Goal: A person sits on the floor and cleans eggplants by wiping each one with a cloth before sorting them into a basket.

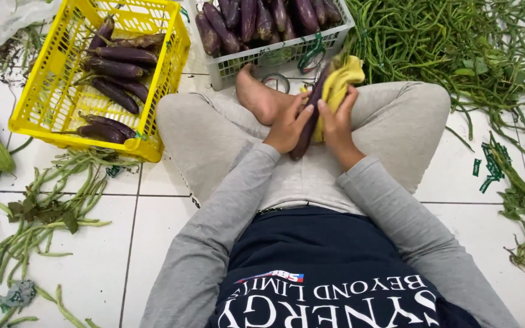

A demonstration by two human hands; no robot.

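Head view: hands [314,124] between crates [171,54], clear lap.

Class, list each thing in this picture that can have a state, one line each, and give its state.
Left hand: gripping the long eggplant.
Right hand: pressing the yellow cloth onto it.
Long eggplant: held slanted over the lap.
Yellow cloth: bunched up.
Yellow crate: tilted, partly filled with eggplants.
White crate: full of eggplants.

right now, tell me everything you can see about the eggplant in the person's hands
The long, slender dark purple eggplant has smooth, glossy skin and lies slanted over the lap, its lower end toward the body. The left hand grips its lower half. The right hand presses a crumpled yellow cloth against its upper part, hiding the stem end.
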